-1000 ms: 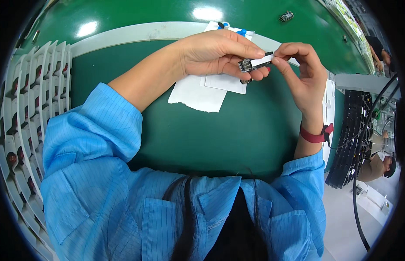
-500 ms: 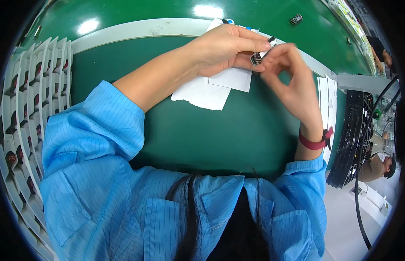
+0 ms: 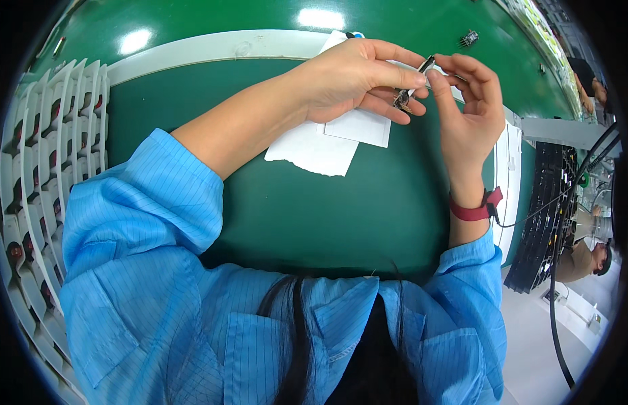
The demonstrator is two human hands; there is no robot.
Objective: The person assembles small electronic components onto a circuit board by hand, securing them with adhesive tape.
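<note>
My left hand [image 3: 351, 77] reaches out over the far side of the green mat, its thumb and fingers closed on a small black-and-white electronic module [image 3: 414, 84]. The module is tilted, seen almost edge-on, with its dark lower end between my left fingers. My right hand [image 3: 470, 98] is at the module's upper end, thumb and forefinger pinching there; the other fingers are curled loosely. Fine detail of the module is too small to make out. Below my left hand lie white sheets of paper [image 3: 314, 150], one with a torn edge.
White racks of dark parts [image 3: 61, 128] stand at left. A small dark component [image 3: 469, 38] lies on the far green surface. Black trays [image 3: 547, 209] are stacked at right, near a hanging black cable [image 3: 555, 317]. A red wrist strap [image 3: 470, 210] with a cord circles my right wrist.
The module has turned to a more edge-on angle. My right hand has rotated, its fingers rising to the module's upper end, and the wrist strap's cord has come into view.
</note>
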